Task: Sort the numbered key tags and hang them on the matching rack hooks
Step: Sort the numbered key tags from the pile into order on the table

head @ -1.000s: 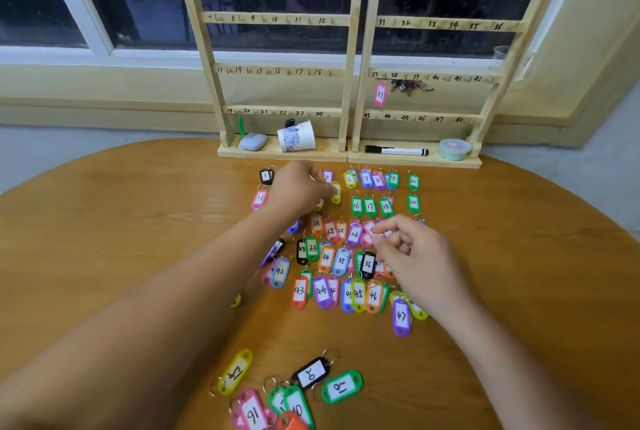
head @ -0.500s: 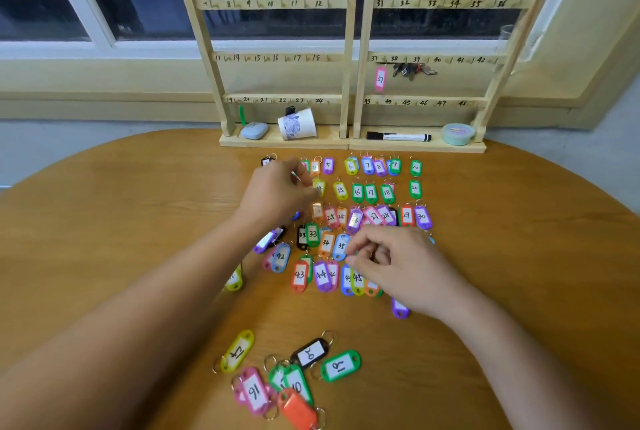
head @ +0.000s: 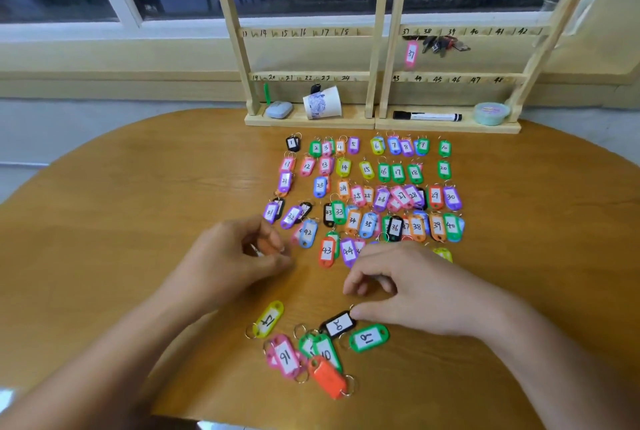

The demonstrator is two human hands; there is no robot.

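Rows of numbered key tags (head: 367,194) lie sorted on the round wooden table (head: 138,207), in front of the wooden rack (head: 381,76) with numbered hooks. A pink tag 37 (head: 411,54) hangs on the rack beside a bunch of keys (head: 443,45). A loose pile of tags (head: 311,350) lies near me. My left hand (head: 239,259) hovers left of tag 42 (head: 308,232) with curled fingers; anything inside them is hidden. My right hand (head: 401,287) covers the bottom row, fingers bent down, its thumb touching the ring end of a black tag (head: 338,324).
On the rack's base stand a tipped paper cup (head: 323,103), a small blue-grey case (head: 278,109), a black marker (head: 427,116) and a round green tub (head: 491,113). A window and its sill lie behind the rack. The table's near edge is close under my forearms.
Both hands have drawn back toward me. The left hand left the upper rows and now hovers by tag 42. The right hand slid down from the middle rows to the black tag.
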